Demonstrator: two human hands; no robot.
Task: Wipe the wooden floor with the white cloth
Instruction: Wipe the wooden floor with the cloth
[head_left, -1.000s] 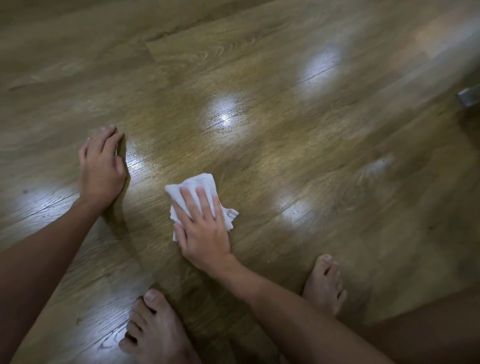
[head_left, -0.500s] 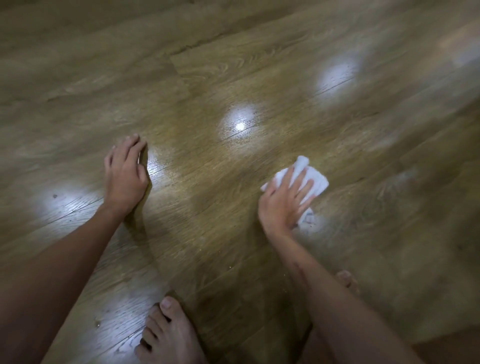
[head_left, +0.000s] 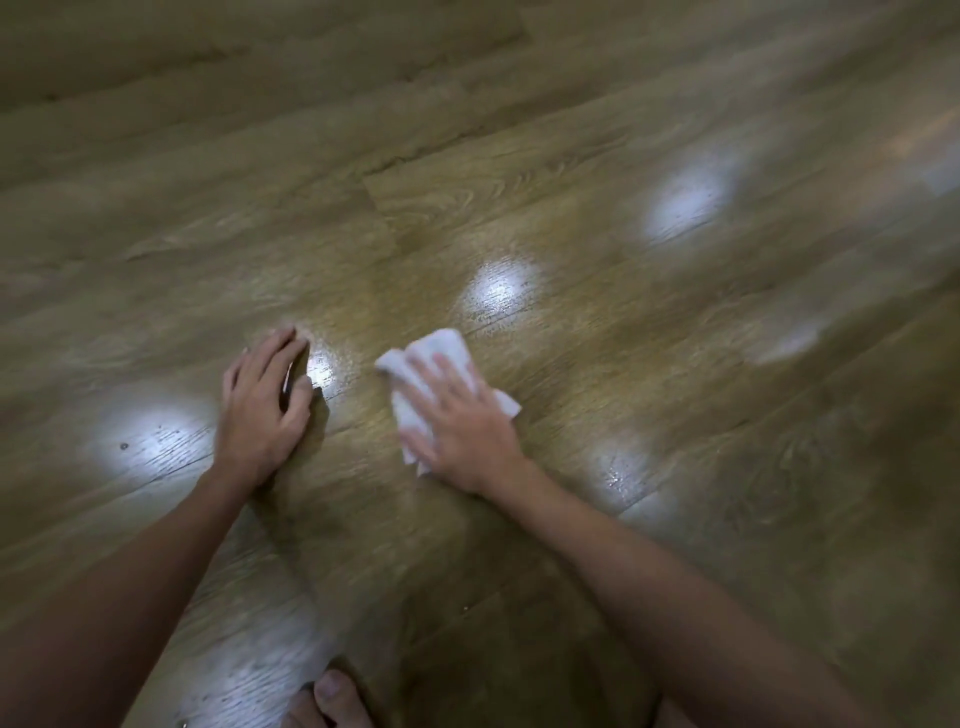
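The white cloth (head_left: 441, 384) should be pressed flat under the right hand (head_left: 462, 431), spread-fingered, while the released left hand (head_left: 262, 410) braces on the wooden floor (head_left: 571, 234).

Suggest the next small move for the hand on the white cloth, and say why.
Probably slide the right hand and the white cloth toward the person's right, across the wooden floor. The hand lies flat on the cloth, pressing it to the boards. The left hand is braced on the floor close beside it, so the open boards lie to the right.
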